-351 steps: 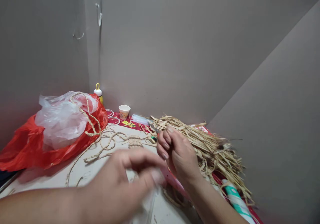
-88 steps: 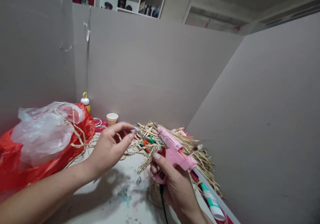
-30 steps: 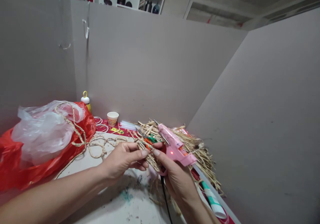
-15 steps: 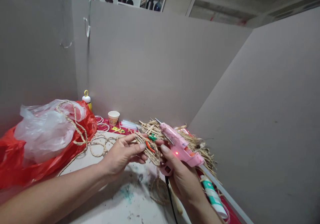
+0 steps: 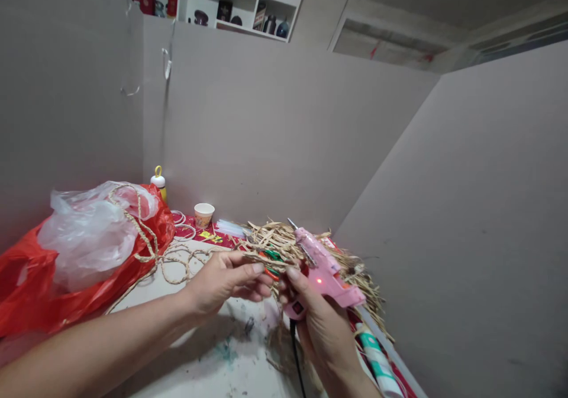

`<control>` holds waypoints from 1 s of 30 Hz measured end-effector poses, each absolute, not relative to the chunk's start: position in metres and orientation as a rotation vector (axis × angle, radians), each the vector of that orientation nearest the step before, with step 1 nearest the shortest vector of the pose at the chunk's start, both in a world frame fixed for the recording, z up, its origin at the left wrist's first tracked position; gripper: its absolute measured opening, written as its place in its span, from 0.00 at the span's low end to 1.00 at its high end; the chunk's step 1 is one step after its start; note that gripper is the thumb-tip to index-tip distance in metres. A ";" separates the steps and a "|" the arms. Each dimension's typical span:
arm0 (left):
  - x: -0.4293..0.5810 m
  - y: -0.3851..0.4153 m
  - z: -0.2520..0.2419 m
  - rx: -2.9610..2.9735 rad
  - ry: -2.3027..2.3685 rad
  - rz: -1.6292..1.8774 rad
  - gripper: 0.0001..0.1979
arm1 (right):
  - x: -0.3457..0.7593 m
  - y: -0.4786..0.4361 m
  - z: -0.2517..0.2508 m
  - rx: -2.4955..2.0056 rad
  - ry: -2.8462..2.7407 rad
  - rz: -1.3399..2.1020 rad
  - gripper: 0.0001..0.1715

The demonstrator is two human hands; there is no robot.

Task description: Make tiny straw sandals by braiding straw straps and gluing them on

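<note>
A small woven straw piece (image 5: pixel 261 258) with green and orange-red parts is held between both hands above the white board. My left hand (image 5: pixel 228 277) pinches its left side between thumb and fingers. Gripped in my right hand (image 5: pixel 317 309) is a pink glue gun (image 5: pixel 326 268), its metal nozzle pointing up and left and a red light glowing on its body. The right thumb and fingertips also touch the right end of the straw piece. A black cord hangs from the gun's handle.
Red and clear plastic bags (image 5: pixel 89 238) lie at the left with braided cord (image 5: pixel 175 268). Behind stand a paper cup (image 5: pixel 204 215) and a yellow-white bottle (image 5: pixel 158 184). Dry straw (image 5: pixel 364 280) and a green-white roll (image 5: pixel 377 359) lie at the right. Grey partitions enclose the table.
The straw piece has tilted to a flatter, more edge-on angle. The view has shifted upward slightly, and the glue gun sits a little farther right in it.
</note>
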State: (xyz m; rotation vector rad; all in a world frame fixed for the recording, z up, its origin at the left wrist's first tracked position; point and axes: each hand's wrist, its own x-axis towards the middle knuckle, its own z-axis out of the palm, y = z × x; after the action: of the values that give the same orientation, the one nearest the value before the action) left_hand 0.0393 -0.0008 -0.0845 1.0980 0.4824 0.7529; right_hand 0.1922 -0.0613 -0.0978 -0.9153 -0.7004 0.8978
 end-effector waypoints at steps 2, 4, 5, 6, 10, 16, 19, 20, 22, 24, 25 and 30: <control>0.030 0.001 -0.075 1.287 0.535 0.538 0.21 | 0.201 -0.061 -0.089 -0.925 -0.732 0.901 0.14; 0.021 0.003 -0.063 1.475 0.596 0.591 0.20 | 0.211 -0.062 -0.080 -0.939 -0.795 0.932 0.15; 0.017 0.005 -0.057 1.528 0.628 0.777 0.19 | 0.215 -0.063 -0.077 -0.953 -0.840 0.956 0.15; 0.014 0.006 -0.053 1.566 0.631 0.920 0.17 | 0.219 -0.065 -0.075 -0.976 -0.890 0.983 0.15; 0.014 0.009 -0.051 1.567 0.587 1.081 0.11 | 0.225 -0.071 -0.077 -1.159 -1.100 1.049 0.18; 0.025 0.005 -0.070 1.406 0.514 0.631 0.11 | 0.218 -0.073 -0.085 -1.290 -1.235 0.989 0.19; 0.026 0.004 -0.074 1.382 0.503 0.599 0.09 | 0.214 -0.073 -0.083 -1.293 -1.212 0.998 0.16; 0.026 0.004 -0.075 1.381 0.491 0.594 0.08 | 0.213 -0.073 -0.082 -1.286 -1.189 1.007 0.16; 0.026 0.004 -0.075 1.378 0.476 0.580 0.07 | 0.212 -0.073 -0.081 -1.271 -1.151 1.026 0.15; 0.027 0.004 -0.074 1.377 0.479 0.570 0.07 | 0.212 -0.072 -0.082 -1.249 -1.132 1.049 0.15; 0.027 0.003 -0.074 1.376 0.480 0.564 0.06 | 0.212 -0.072 -0.083 -1.230 -1.129 1.062 0.15; 0.028 0.006 -0.077 1.356 0.436 0.553 0.09 | 0.214 -0.069 -0.084 -1.167 -1.076 1.140 0.18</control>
State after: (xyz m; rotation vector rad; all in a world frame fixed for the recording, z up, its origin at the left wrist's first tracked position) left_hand 0.0275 0.0063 -0.0769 1.3561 0.4364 0.5532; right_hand 0.2139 -0.0693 -0.0844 -1.1667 -1.0761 1.1403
